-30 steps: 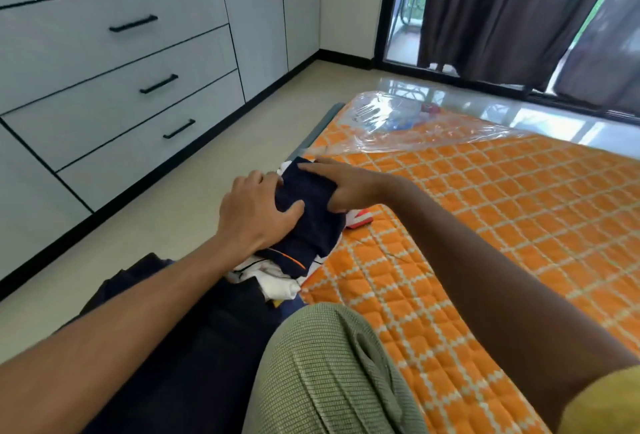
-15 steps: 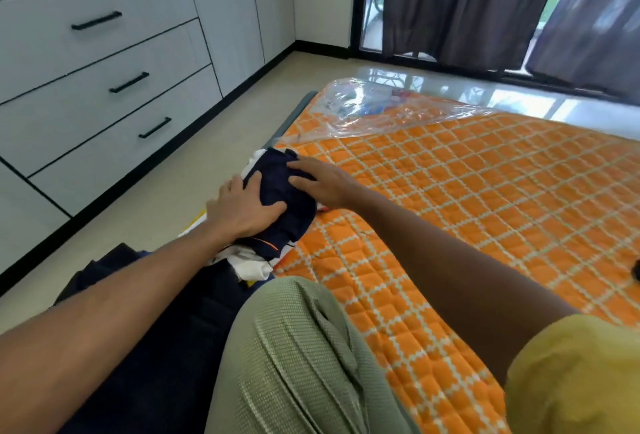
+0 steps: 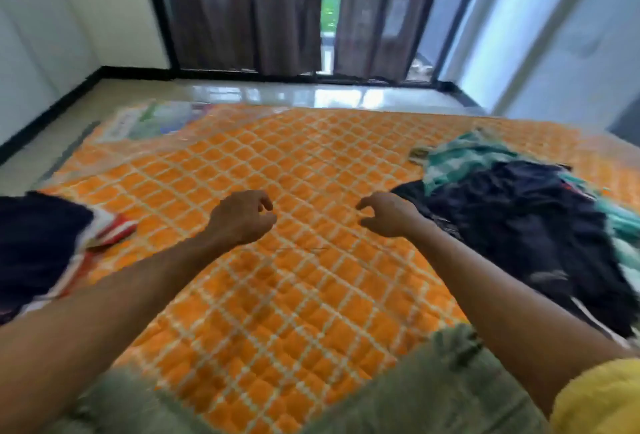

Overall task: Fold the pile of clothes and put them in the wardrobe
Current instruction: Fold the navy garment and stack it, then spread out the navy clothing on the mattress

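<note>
Orange quilted mattress (image 3: 277,295) fills the floor in front of you, with dark curtains (image 3: 249,11) beyond it.
Your left hand (image 3: 242,219) and right hand (image 3: 388,215) hover apart above it, fingers loosely curled and holding nothing. The unfolded pile (image 3: 519,226) lies just beside your right hand, its long axis running from the far teal cloth (image 3: 460,160) back toward you at the right edge. A folded stack (image 3: 41,243), navy on top, sits at the left edge.

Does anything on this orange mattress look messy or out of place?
Yes: a tangled heap of dark and teal checked clothes sprawls unfolded on the right of the orange quilted mattress, unlike the neat navy-topped stack at left.
</note>
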